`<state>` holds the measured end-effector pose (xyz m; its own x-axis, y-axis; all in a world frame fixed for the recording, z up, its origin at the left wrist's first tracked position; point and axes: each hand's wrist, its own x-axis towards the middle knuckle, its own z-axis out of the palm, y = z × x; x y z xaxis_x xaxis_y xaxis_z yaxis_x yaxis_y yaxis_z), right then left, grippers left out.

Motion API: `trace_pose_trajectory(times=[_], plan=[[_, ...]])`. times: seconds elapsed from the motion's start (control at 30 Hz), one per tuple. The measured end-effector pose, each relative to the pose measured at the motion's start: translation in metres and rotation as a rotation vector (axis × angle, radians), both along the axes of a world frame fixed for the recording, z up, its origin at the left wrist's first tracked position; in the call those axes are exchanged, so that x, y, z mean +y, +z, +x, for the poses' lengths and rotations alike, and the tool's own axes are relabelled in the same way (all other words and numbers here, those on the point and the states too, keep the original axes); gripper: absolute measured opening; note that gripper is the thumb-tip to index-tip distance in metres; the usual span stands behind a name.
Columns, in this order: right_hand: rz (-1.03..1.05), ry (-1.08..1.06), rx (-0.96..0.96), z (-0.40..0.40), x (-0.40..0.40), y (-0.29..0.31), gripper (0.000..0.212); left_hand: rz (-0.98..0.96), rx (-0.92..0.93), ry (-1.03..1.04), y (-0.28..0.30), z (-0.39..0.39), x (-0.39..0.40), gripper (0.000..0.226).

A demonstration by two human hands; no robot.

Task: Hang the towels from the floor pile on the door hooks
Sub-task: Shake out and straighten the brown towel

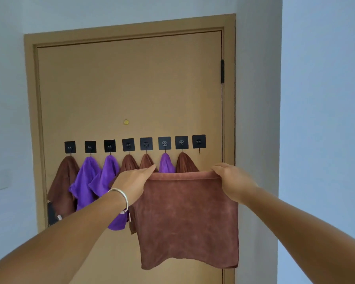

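Observation:
I hold a brown towel (188,218) spread flat in front of the tan door (131,83). My left hand (134,182) pinches its top left corner and my right hand (233,180) pinches its top right corner. A row of several black square hooks runs across the door just above my hands. Brown and purple towels hang from all but the rightmost hook (199,142), which is bare. The held towel's top edge sits below that hook and covers the lower parts of the hung towels behind it.
The door frame's right side (230,99) and a pale wall corner (258,119) stand close to the bare hook. A black hinge (222,71) is on the door's right edge. A dark door handle (53,215) shows low left, behind the first brown towel.

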<state>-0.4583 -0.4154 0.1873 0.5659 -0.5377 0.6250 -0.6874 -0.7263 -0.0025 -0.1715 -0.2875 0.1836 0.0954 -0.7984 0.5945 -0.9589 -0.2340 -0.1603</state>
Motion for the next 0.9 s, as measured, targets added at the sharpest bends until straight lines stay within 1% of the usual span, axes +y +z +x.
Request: trace_pose_trajectory(times=[0.07,0.13,0.23,0.3,0.33,0.4,0.43,0.5,0.57,0.6,0.63,0.67,0.73,0.83,0.9], plan=[[-0.015,-0.002,-0.029,0.010,-0.015,0.001,0.043,-0.016,-0.005,-0.144,0.003,0.006,-0.026,0.078],[-0.019,-0.037,-0.037,0.019,-0.029,0.004,0.041,-0.014,-0.100,-0.229,0.007,0.010,-0.051,0.068],[-0.029,-0.114,0.042,0.036,-0.056,0.011,0.035,0.012,-0.211,-0.278,0.014,0.019,-0.097,0.050],[-0.064,-0.115,0.152,0.039,-0.068,0.017,0.033,0.113,-0.197,-0.241,0.021,0.022,-0.117,0.042],[-0.083,-0.118,0.202,0.042,-0.080,0.022,0.030,0.130,-0.192,-0.248,0.023,0.027,-0.132,0.038],[-0.084,-0.145,0.233,0.045,-0.102,0.032,0.026,0.089,-0.280,-0.310,0.028,0.034,-0.158,0.025],[-0.074,-0.162,0.227,0.046,-0.113,0.035,0.027,0.070,-0.297,-0.342,0.029,0.038,-0.169,0.023],[-0.044,-0.183,0.211,0.051,-0.133,0.039,0.028,0.043,-0.220,-0.391,0.031,0.039,-0.188,0.032],[-0.012,-0.206,0.172,0.060,-0.147,0.040,0.031,0.005,-0.155,-0.426,0.031,0.036,-0.207,0.053],[-0.032,-0.221,0.179,0.064,-0.153,0.040,0.036,-0.005,-0.141,-0.413,0.032,0.033,-0.217,0.063],[-0.059,-0.240,0.201,0.068,-0.159,0.040,0.042,-0.012,-0.133,-0.381,0.034,0.030,-0.227,0.067],[-0.075,-0.260,0.222,0.071,-0.166,0.041,0.047,-0.017,-0.135,-0.346,0.037,0.027,-0.237,0.065],[-0.087,-0.298,0.235,0.078,-0.177,0.044,0.049,-0.027,-0.155,-0.281,0.043,0.018,-0.254,0.053],[-0.047,-0.328,0.163,0.089,-0.193,0.049,0.039,-0.008,-0.158,-0.186,0.051,0.002,-0.271,0.040],[-0.037,-0.351,0.173,0.096,-0.204,0.049,0.042,0.023,-0.145,-0.130,0.055,-0.006,-0.279,0.035]])
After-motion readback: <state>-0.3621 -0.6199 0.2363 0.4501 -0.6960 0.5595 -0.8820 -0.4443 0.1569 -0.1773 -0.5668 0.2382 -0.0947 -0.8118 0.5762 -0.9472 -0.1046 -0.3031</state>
